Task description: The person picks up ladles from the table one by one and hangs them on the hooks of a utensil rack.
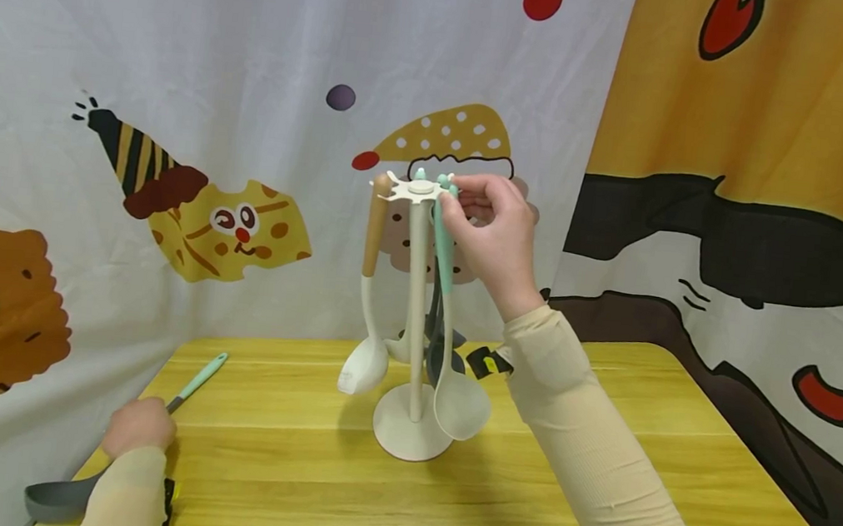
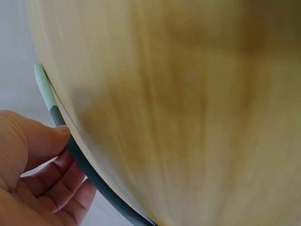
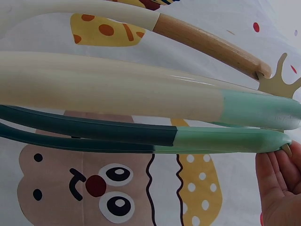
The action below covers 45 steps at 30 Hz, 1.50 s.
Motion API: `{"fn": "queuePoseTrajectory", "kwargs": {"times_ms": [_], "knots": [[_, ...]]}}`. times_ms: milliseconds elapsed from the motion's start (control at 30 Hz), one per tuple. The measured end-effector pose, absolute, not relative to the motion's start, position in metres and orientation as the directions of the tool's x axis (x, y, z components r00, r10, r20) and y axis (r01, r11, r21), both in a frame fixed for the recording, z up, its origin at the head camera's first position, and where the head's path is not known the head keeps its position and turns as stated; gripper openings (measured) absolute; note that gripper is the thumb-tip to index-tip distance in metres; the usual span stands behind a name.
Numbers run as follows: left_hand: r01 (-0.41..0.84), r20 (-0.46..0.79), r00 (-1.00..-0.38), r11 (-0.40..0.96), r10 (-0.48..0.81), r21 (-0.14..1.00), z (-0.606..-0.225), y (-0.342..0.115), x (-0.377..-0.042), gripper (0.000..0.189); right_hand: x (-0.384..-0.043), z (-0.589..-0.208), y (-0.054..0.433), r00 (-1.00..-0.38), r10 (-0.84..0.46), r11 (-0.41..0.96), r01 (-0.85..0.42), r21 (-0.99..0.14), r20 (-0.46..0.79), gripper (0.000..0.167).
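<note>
My left hand (image 1: 139, 429) grips the dark grey shaft of a ladle (image 1: 62, 501) at the table's left edge. That ladle's mint handle end (image 2: 44, 89) points away from me, and its bowl is nearer me. At the top of a white utensil rack (image 1: 415, 296), my right hand (image 1: 497, 235) pinches the mint handle end of a dark grey utensil (image 3: 225, 140) at a hook. The head of this utensil is partly hidden behind a cream ladle (image 1: 463, 409) with a mint handle, which hangs in front.
A white utensil with a wooden handle (image 1: 376, 234) hangs on the rack's left side. More utensils hang behind the pole. The round rack base (image 1: 406, 444) stands on the wooden table (image 1: 283, 468). A printed cartoon curtain (image 1: 257, 73) closes off the back.
</note>
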<state>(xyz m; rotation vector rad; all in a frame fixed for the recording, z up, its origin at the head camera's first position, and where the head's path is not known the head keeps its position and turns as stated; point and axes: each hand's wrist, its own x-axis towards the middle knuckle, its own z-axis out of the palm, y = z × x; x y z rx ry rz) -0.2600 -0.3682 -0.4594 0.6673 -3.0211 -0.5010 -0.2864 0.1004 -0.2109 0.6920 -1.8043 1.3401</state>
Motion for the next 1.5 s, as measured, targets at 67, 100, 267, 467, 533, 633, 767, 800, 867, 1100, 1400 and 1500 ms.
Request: {"fn": "queuePoseTrajectory", "kwargs": {"times_ms": [67, 100, 267, 467, 533, 633, 767, 800, 867, 1100, 1400, 1500], "knots": [[-0.407, -0.052, -0.91, 0.861, -0.412, 0.305, -0.461, -0.369, -0.26, 0.026, -0.287, -0.211, 0.1, -0.553, 0.02, 0.299, -0.791, -0.533, 0.833, 0.024], [-0.404, -0.047, -0.911, 0.863, -0.41, 0.304, -0.461, -0.369, -0.259, 0.025, -0.287, -0.211, 0.101, -0.552, 0.021, 0.301, -0.792, -0.532, 0.834, 0.024], [-0.39, -0.029, -0.916, 0.871, -0.4, 0.3, -0.463, -0.37, -0.259, 0.025, -0.288, -0.212, 0.101, -0.55, 0.024, 0.299, -0.793, -0.531, 0.835, 0.024], [-0.369, -0.024, -0.925, 0.884, -0.378, 0.288, -0.463, -0.37, -0.257, 0.024, -0.286, -0.211, 0.101, -0.559, 0.024, 0.297, -0.787, -0.54, 0.829, 0.024], [-0.367, -0.029, -0.927, 0.885, -0.375, 0.287, -0.463, -0.369, -0.257, 0.024, -0.286, -0.211, 0.101, -0.561, 0.024, 0.297, -0.786, -0.542, 0.827, 0.024], [-0.367, -0.034, -0.927, 0.887, -0.373, 0.281, -0.463, -0.369, -0.257, 0.026, -0.286, -0.211, 0.101, -0.561, 0.026, 0.292, -0.787, -0.543, 0.827, 0.024], [-0.369, -0.04, -0.927, 0.888, -0.373, 0.274, -0.463, -0.369, -0.258, 0.027, -0.286, -0.211, 0.1, -0.554, 0.026, 0.285, -0.794, -0.537, 0.832, 0.024], [-0.371, -0.041, -0.926, 0.887, -0.374, 0.275, -0.462, -0.368, -0.259, 0.028, -0.287, -0.211, 0.1, -0.551, 0.026, 0.284, -0.796, -0.535, 0.834, 0.024], [-0.363, -0.044, -0.93, 0.89, -0.365, 0.276, -0.461, -0.367, -0.259, 0.028, -0.286, -0.211, 0.1, -0.547, 0.026, 0.281, -0.799, -0.531, 0.837, 0.024], [-0.278, 0.002, -0.956, 0.911, -0.292, 0.306, -0.457, -0.363, -0.261, 0.025, -0.287, -0.212, 0.101, -0.542, 0.025, 0.28, -0.803, -0.526, 0.84, 0.024], [-0.184, 0.073, -0.973, 0.931, -0.218, 0.316, -0.449, -0.35, -0.266, 0.014, -0.289, -0.212, 0.1, -0.544, 0.02, 0.289, -0.8, -0.526, 0.839, 0.024], [-0.177, 0.08, -0.973, 0.926, -0.215, 0.335, -0.447, -0.344, -0.267, 0.013, -0.289, -0.212, 0.1, -0.551, 0.021, 0.282, -0.797, -0.534, 0.834, 0.023]]}}
